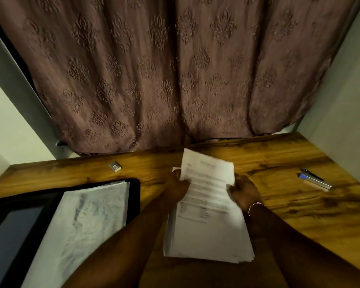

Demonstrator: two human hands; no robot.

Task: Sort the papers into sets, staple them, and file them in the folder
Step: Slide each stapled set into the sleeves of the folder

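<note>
The left grip [180, 183] is closed on the left edge of a stack of papers [208, 231], and the right grip [244, 190] is closed on the right edge, a bracelet [255, 205] at its wrist. Both hold the stack at its far part, where the top sheets bend upward; the print is blurred. The near end of the stack fans out low over the desk [299, 215], a wooden top with dark grain.

Left of the stack lies an open black folder [134, 196], with pale sheets [87, 215] lying in it. Beyond the folder and left of the stack, a small grey box [115, 166] sits on the wood. Well to the right of the stack lies a stapler [315, 180] with a blue end, and a dark pen [312, 175] just behind it.

Past the stack, at the desk's far edge, a brownish curtain [175, 69] with an embossed pattern hangs in folds. Pale walls [341, 90] close in on either side.
</note>
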